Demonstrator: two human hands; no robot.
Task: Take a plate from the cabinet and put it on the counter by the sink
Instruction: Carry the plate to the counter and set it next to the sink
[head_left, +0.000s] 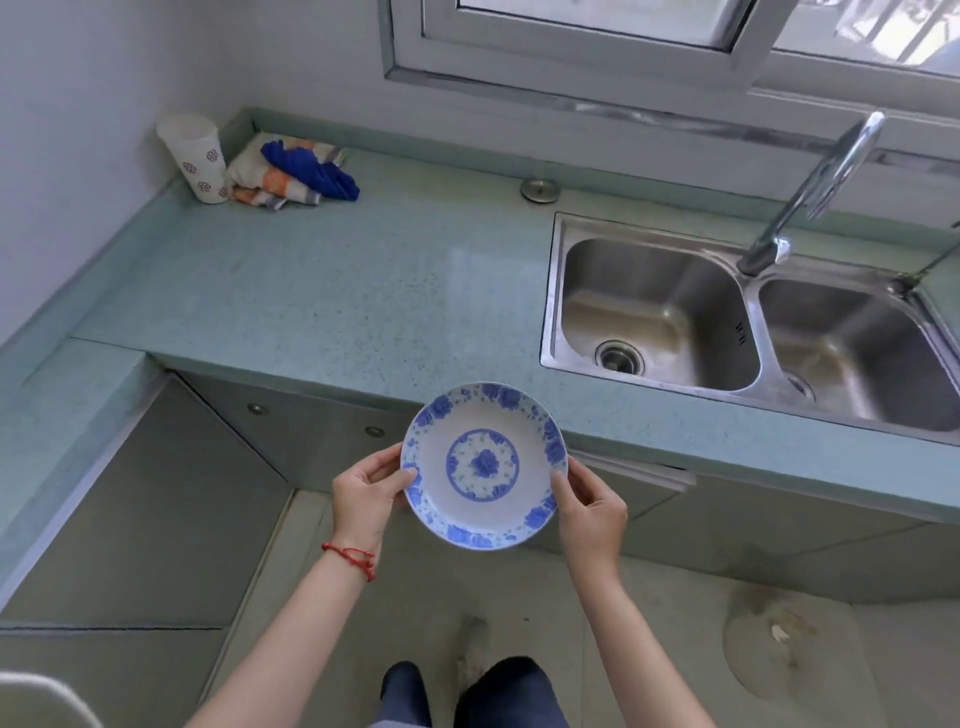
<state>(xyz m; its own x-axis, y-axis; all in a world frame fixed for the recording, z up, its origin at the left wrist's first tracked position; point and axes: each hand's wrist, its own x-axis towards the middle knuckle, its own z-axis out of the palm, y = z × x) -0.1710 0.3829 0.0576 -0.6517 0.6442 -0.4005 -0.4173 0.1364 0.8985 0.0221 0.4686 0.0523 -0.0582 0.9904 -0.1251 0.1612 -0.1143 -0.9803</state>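
I have the plate (483, 465) in the air, held face up and roughly level, in front of the near edge of the counter (322, 291) and just left of the sink (737, 322). It is white with blue flowers around the rim and a blue ring and flower at its middle. It touches no surface; its far rim overlaps the counter's front edge from where I look.

My left hand (363, 496) grasps the plate's left rim, thumb on top of the rim and fingers beneath. My right hand (589, 512) grasps the right rim the same way. A red string bracelet (353, 556) sits on my left wrist.

The counter is pale green and speckled. The steel sink has two basins, with a curved tap (815, 192) rising at its far side. In the far left corner stand a white patterned cup (195, 156) and, just to its right, a heap of folded cloths (293, 174) with a blue one on top. Grey cabinet doors (291, 431) run below the counter.
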